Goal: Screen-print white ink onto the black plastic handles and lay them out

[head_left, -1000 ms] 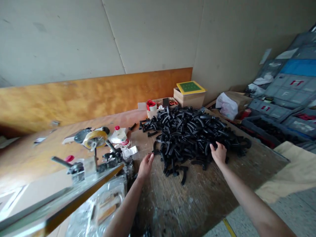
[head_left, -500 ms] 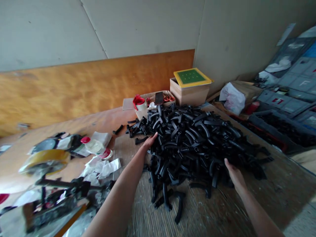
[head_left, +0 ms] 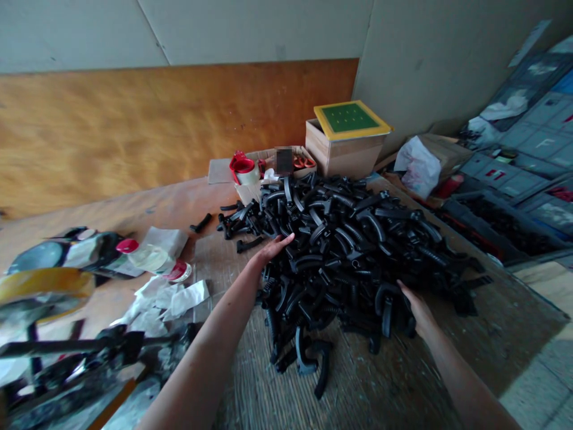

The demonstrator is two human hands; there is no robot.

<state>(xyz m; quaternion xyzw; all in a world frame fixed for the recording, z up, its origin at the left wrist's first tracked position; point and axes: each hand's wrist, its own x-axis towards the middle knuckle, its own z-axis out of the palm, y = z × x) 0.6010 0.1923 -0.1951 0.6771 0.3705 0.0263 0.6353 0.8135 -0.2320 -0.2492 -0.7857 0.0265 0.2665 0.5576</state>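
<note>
A large heap of black curved plastic handles [head_left: 331, 251], several with ribbed grips, lies piled on the worktable. My left hand [head_left: 274, 247] is open against the heap's left side, its visible fingers stretched over the parts. On the heap's front right edge rests my right hand [head_left: 418, 307], thumb extended and open; its other fingers are partly hidden by the parts. Neither hand has closed round a single piece. Toward me, a loose curved handle [head_left: 322, 369] lies at the heap's front edge.
At left are a bottle with a red cap [head_left: 154, 260], crumpled tissues [head_left: 168, 301] and a tape roll [head_left: 47, 289] on a dispenser. Behind the heap stand a cardboard box [head_left: 344, 155] with a green-and-yellow board [head_left: 351, 119] and a red-and-white cup [head_left: 245, 170]. Grey crates [head_left: 504, 173] stack at right.
The view has tilted and shifted, so the scene sits somewhat higher and further left. Both hands stay at the heap's sides, the right one slightly closer in.
</note>
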